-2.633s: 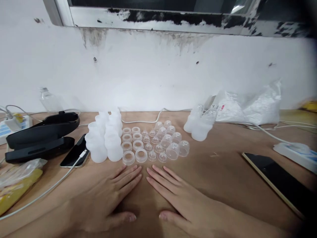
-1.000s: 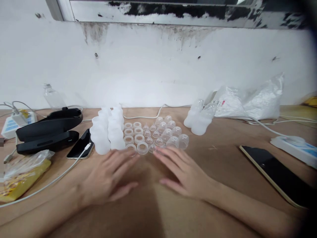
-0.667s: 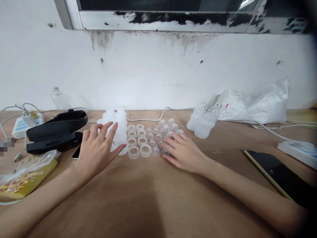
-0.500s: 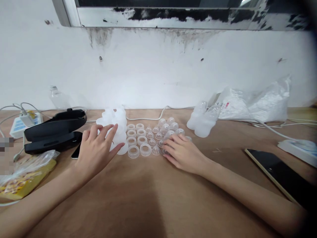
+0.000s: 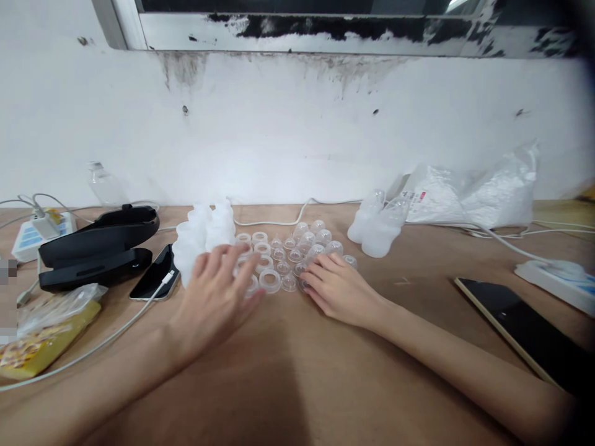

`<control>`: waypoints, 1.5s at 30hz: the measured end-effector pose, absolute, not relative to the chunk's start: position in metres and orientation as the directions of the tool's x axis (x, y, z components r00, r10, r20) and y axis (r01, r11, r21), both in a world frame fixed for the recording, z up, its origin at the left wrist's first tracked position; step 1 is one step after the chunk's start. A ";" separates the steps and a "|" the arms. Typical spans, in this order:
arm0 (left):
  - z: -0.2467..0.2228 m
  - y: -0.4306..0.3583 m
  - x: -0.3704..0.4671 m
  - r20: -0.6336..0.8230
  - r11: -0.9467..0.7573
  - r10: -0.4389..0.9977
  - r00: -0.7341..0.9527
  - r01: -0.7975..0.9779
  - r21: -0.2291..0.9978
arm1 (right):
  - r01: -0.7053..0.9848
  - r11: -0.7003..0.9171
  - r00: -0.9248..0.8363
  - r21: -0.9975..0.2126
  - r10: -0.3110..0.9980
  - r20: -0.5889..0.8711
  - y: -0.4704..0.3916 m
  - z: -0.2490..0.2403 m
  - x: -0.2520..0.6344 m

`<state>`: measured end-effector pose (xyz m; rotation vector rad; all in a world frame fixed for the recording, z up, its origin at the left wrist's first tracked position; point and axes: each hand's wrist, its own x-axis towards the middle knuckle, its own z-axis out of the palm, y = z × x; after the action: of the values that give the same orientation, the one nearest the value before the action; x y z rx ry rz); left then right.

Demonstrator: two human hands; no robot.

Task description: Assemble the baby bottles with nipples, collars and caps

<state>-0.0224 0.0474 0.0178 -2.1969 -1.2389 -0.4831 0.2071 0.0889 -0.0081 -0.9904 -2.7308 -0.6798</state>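
My left hand (image 5: 218,288), slightly blurred, reaches over the rows of translucent rings (image 5: 269,280) with its fingers apart and nothing seen in them. Its fingers hide some of the rings. Just beyond it on the left stand several frosted white bottles (image 5: 198,229) in a close group. Small clear nipples (image 5: 289,283) sit in rows between the rings and a cluster of clear dome caps (image 5: 307,240). My right hand (image 5: 341,290) rests at the near right edge of those caps, fingers stretched out over them; its fingertips partly cover the nearest ones.
Bottles with domed tops (image 5: 379,226) stand at the back right, before white plastic bags (image 5: 469,195). A tablet-like device (image 5: 515,328) lies at right. On the left are a black case (image 5: 100,248), a phone (image 5: 155,272) with a cable and a yellow snack bag (image 5: 51,331).
My left hand has moved right, from beside the white bottles to over the rings, uncovering the phone. My right hand has stayed at the dome caps. The view has shifted slightly.
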 end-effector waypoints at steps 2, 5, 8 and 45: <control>0.013 0.054 -0.007 0.436 -0.524 0.672 0.599 0.800 -0.292 | 0.644 0.673 -0.765 0.363 0.573 0.293 0.089 -0.008 0.207; 0.003 0.068 0.006 0.298 -0.610 0.683 0.667 0.745 -0.271 | 0.646 0.667 -0.764 0.371 0.574 0.297 0.089 -0.008 0.207; -0.005 0.076 0.008 0.267 -0.626 0.682 0.681 0.732 -0.268 | 0.644 0.662 -0.765 0.382 0.568 0.304 0.088 -0.006 0.208; -0.030 0.042 -0.022 0.101 -0.126 0.921 0.375 0.041 0.991 | 0.302 0.400 -0.173 -0.865 0.915 0.364 0.056 -0.037 0.198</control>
<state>-0.0224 0.0418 -0.0296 -3.2020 -1.9429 -2.0735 0.1979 0.0563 -0.0372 -1.0774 -1.6976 0.8000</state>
